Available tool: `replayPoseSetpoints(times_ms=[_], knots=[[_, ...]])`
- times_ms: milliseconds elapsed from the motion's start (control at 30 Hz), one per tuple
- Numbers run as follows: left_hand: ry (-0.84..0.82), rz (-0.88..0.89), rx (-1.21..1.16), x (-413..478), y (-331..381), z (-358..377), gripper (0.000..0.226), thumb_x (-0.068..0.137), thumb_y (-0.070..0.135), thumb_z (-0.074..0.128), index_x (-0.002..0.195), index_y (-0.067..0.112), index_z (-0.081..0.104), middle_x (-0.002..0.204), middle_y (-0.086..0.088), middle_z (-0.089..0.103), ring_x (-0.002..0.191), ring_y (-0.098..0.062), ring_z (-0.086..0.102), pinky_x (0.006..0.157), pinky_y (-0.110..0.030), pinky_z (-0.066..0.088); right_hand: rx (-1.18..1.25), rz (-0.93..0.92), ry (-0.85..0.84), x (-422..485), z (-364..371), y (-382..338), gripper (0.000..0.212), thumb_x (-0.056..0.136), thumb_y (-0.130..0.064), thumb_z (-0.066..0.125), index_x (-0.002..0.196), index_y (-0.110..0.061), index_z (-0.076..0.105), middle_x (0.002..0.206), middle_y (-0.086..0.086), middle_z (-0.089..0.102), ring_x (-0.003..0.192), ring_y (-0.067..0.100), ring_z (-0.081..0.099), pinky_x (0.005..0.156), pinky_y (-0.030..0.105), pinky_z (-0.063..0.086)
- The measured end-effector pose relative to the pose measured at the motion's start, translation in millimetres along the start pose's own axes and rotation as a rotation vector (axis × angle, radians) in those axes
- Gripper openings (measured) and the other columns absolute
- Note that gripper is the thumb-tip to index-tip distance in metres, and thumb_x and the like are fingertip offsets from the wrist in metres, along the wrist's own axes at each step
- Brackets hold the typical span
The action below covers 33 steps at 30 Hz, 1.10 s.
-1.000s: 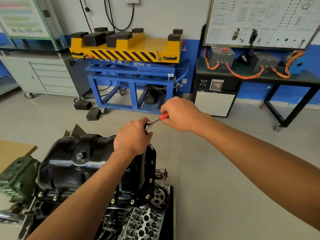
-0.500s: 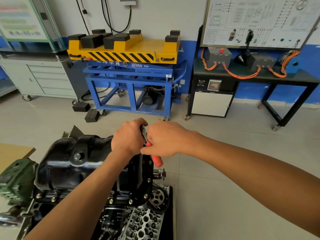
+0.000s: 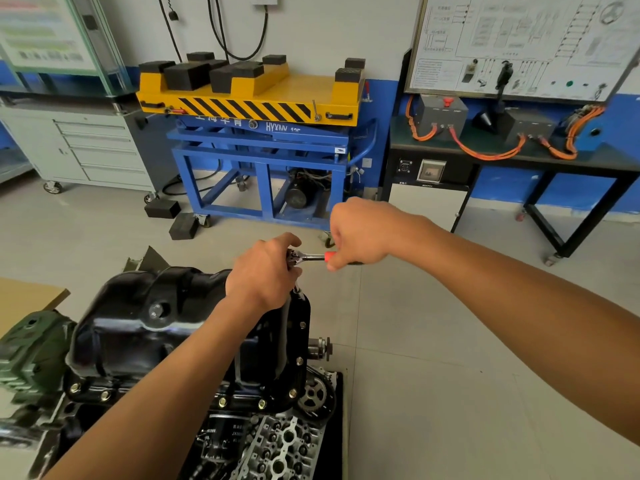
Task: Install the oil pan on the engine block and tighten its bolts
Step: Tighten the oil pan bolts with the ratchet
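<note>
A glossy black oil pan [image 3: 138, 327] sits on the engine block [image 3: 242, 427] at the lower left, with brass-coloured bolts [image 3: 221, 400] along its near flange. A ratchet wrench [image 3: 311, 258] with a red handle stands over the pan's far right corner. My left hand [image 3: 263, 271] grips the ratchet's head and the socket extension below it. My right hand [image 3: 360, 233] holds the red handle, which points right from the head. The bolt under the socket is hidden by my left hand.
A blue lift cart with a yellow striped top [image 3: 249, 98] stands behind the engine. A grey drawer cabinet [image 3: 97, 150] is at the left, a black bench with orange cables [image 3: 519, 147] at the right. A green housing [image 3: 31, 355] lies left of the pan. Black blocks [image 3: 173, 216] sit on the floor.
My right hand swung the red handle in toward me half a second ago, and has now swung it back out to the right. My left hand stayed on the ratchet head.
</note>
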<state>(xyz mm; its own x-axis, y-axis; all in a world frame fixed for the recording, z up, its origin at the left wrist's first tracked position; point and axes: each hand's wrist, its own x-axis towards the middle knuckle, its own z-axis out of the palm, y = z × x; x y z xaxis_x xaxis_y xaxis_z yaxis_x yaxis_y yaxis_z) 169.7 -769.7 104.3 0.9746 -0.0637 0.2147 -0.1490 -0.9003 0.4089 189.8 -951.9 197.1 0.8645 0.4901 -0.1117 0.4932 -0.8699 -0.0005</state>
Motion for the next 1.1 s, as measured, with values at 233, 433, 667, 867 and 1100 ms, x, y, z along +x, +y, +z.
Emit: replayPoseSetpoints(times_ms=[233,433,667,867,1100], knots=[[0.012,0.002,0.042,0.6,1.4,0.2,0.045,0.091,0.031,0.068,0.133,0.031,0.051,0.111,-0.002,0.070,0.099,-0.028,0.064,0.074,-0.037,0.046,-0.055,0.006,0.180,21.1,-4.6,-7.6,0.028,0.084,-0.037,0.076,0.073,-0.016,0.061,0.067,-0.001,0.054,0.058,0.018,0.048,0.050,0.028,0.035],[0.004,0.004,0.053,0.1,3.0,-1.3,0.038,0.090,0.031,0.069,0.124,0.027,0.051,0.100,-0.005,0.065,0.086,-0.030,0.060,0.069,-0.038,0.045,-0.015,-0.013,0.217,32.6,-2.8,-15.9,0.016,0.089,-0.015,0.067,0.075,-0.013,0.060,0.069,0.002,0.051,0.057,0.018,0.040,0.049,0.029,0.033],[-0.003,-0.005,0.069,-0.2,3.1,-1.6,0.029,0.091,0.031,0.067,0.112,0.025,0.049,0.093,-0.005,0.062,0.080,-0.031,0.059,0.067,-0.039,0.046,0.033,-0.041,0.184,35.6,0.4,-16.0,0.019,0.085,-0.003,0.058,0.102,-0.009,0.064,0.092,0.006,0.063,0.070,0.022,0.051,0.056,0.034,0.039],[0.017,-0.015,0.086,-3.1,4.5,-0.5,0.032,0.093,0.033,0.063,0.123,0.029,0.052,0.099,-0.004,0.066,0.086,-0.031,0.063,0.074,-0.042,0.053,0.031,-0.011,0.131,17.6,8.9,-3.2,0.009,0.091,-0.021,0.062,0.099,-0.017,0.065,0.088,-0.003,0.059,0.082,0.019,0.058,0.066,0.034,0.050],[0.033,-0.066,0.034,-5.1,6.2,-1.7,0.022,0.089,0.037,0.067,0.109,0.032,0.060,0.096,-0.001,0.066,0.083,-0.029,0.063,0.067,-0.036,0.048,0.166,-0.073,-0.101,-23.2,11.2,-11.9,0.047,0.089,-0.041,0.064,0.051,-0.014,0.066,0.048,-0.002,0.063,0.050,0.011,0.054,0.062,0.031,0.055]])
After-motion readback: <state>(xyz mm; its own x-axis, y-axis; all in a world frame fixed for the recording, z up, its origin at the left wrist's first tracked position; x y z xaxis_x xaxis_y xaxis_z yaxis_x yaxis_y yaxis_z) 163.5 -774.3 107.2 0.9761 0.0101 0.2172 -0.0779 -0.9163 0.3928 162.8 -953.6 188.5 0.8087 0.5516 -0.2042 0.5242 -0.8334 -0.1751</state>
